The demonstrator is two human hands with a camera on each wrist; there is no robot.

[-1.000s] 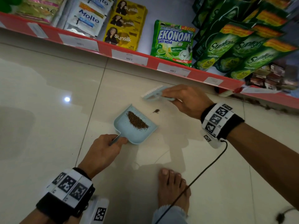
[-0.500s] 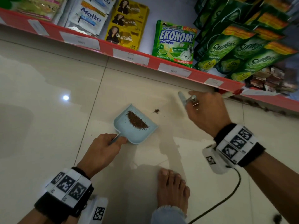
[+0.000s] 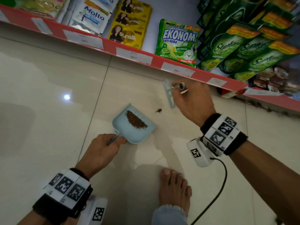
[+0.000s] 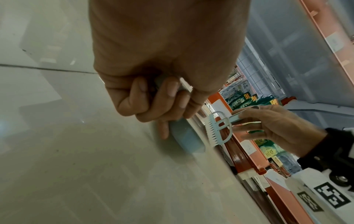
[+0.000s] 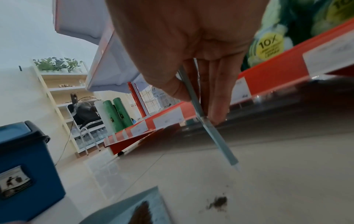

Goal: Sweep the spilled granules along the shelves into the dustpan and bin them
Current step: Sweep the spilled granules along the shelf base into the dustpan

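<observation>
A light blue dustpan (image 3: 134, 127) lies flat on the tiled floor with a heap of brown granules (image 3: 135, 120) inside. My left hand (image 3: 103, 148) grips its handle, fingers curled round it (image 4: 153, 97). A small patch of granules (image 3: 158, 110) stays on the floor just right of the pan's mouth, and shows in the right wrist view as granules (image 5: 218, 202). My right hand (image 3: 190, 99) pinches the small blue brush (image 3: 168, 95), lifted above the floor beyond that patch. In the left wrist view the brush (image 4: 216, 128) shows white bristles pointing towards the pan.
A red-edged bottom shelf (image 3: 146, 59) with sachets and soap pouches runs along the far side, right beside the brush. A blue lidded bin (image 5: 25, 166) stands to the left. My bare foot (image 3: 174, 189) is planted behind the pan, and a black cable (image 3: 217, 189) hangs from my right wrist.
My right hand drew back from the pan's mouth to the right and lifted, turning the brush on edge. The dustpan, my left hand and the small patch stayed put.
</observation>
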